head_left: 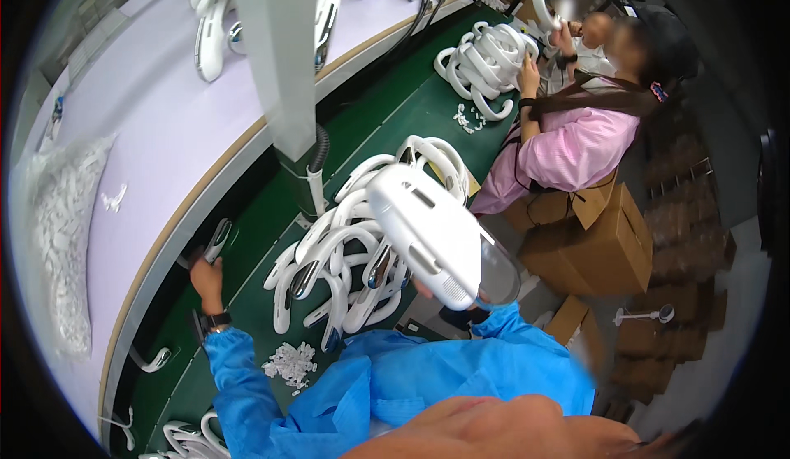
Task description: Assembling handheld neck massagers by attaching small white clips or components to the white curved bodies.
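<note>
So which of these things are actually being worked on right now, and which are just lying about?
In hand:
- white housing, held up by the right hand
- small handle part, by the left hand

Lying about:
- pile of white handles
- small white clips
- cardboard boxes
- bag of parts

– What is held up at the centre?
– A white plastic housing (432,241), long and rounded, with slots and a clear grey end cap, is held tilted above the green bench.
– And to the left?
– A small white curved part with a chrome face (217,240) is gripped at the belt's edge.
</note>
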Demonstrator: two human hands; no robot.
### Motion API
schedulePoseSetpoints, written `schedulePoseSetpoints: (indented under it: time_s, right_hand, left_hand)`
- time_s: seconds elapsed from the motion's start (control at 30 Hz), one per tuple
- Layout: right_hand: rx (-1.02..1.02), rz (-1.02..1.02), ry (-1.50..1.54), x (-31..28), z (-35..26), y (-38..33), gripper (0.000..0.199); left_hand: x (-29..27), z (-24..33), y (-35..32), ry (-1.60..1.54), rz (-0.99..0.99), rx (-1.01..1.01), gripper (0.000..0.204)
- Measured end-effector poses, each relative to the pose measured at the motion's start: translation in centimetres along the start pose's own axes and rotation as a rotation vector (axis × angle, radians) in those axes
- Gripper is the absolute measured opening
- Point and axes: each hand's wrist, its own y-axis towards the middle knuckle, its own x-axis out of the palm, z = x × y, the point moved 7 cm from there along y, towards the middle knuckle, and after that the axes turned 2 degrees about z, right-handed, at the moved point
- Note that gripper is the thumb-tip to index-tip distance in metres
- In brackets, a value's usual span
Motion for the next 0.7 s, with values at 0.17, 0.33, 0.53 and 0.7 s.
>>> schedulePoseSetpoints:
  time_s: [0.17, 0.33, 0.53, 0.7]
  right_hand:
    - [-0.24, 0.66, -0.361, -1.5, -4.5, -1.7, 0.062]
    - [-0.266, 0.66, -0.084, -1.4, -6.9, -0.7, 0.045]
    - [-0.312, 0.818, 0.009, -4.7, -7.9, -3.2, 0.038]
    - [-0.192, 0.645, -0.062, -2.4, -6.7, -2.5, 0.064]
  left_hand:
    - [5.5, -0.7, 3.2, 0.328, -0.006, 0.216, 0.074]
    - [9.5, -2.7, 5.0, 0.337, -0.108, 0.129, 0.06]
    - [5.4, 2.1, 3.7, 0.196, -0.124, 0.016, 0.035]
    - [-1.4, 4.9, -1.9, 0.236, -0.038, 0.125, 0.033]
